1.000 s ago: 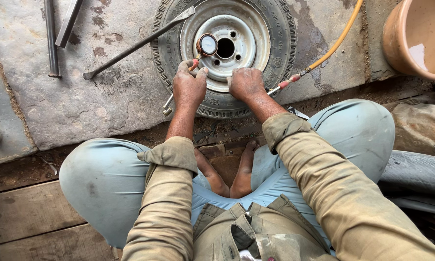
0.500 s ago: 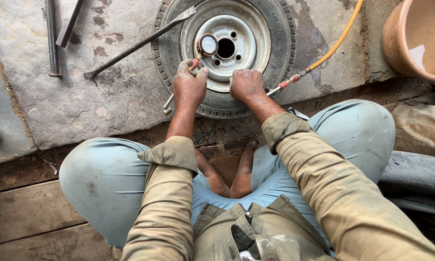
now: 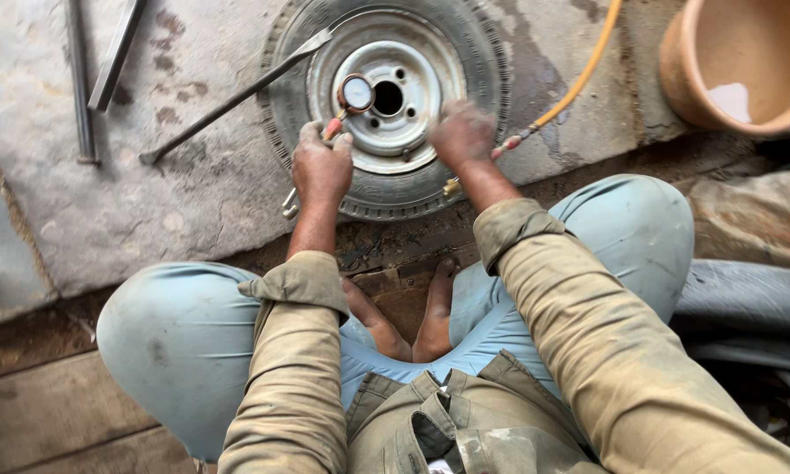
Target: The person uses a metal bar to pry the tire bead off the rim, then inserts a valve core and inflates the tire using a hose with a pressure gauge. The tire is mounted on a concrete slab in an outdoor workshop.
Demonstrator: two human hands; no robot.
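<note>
both hands are down on the small tyre lying flat on the stone floor in front of my crossed legs. left hand is curled around the red-handled pressure gauge, whose round dial sits over the white rim just beside the hub hole; the hand rests on the near-left part of the tyre. right hand is blurred, pressed on the near-right sidewall where the yellow air hose and its brass fitting meet the tyre; i cannot tell whether its fingers are gripping anything. a long metal bar leans across the tyre's left edge. a clay pot stands well apart at the upper right.
</note>
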